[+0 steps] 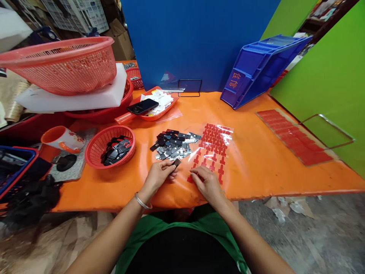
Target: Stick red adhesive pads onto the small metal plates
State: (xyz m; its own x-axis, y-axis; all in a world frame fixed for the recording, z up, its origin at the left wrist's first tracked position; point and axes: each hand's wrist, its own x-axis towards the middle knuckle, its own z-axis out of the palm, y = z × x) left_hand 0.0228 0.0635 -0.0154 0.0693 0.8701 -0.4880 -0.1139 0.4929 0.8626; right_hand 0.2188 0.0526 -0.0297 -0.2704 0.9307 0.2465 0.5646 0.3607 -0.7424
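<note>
My left hand (159,174) pinches a small dark flat piece (176,163) just in front of a pile of black and silver pieces (172,144). To its right, my right hand (207,182) rests over the lower left part of a clear sheet with red cross-shaped stickers (213,146). Its thumb and index finger are close together near the sheet's edge; what they hold, if anything, is too small to make out. A red round basket (111,147) with more dark pieces stands left of the pile.
An orange scoop (159,114) with paper slips and a black phone (142,106) lies behind the pile. A mug (63,139) and large pink basket (65,68) are left. A blue bin (248,76) leans back right; another red-patterned sheet (293,135) lies right.
</note>
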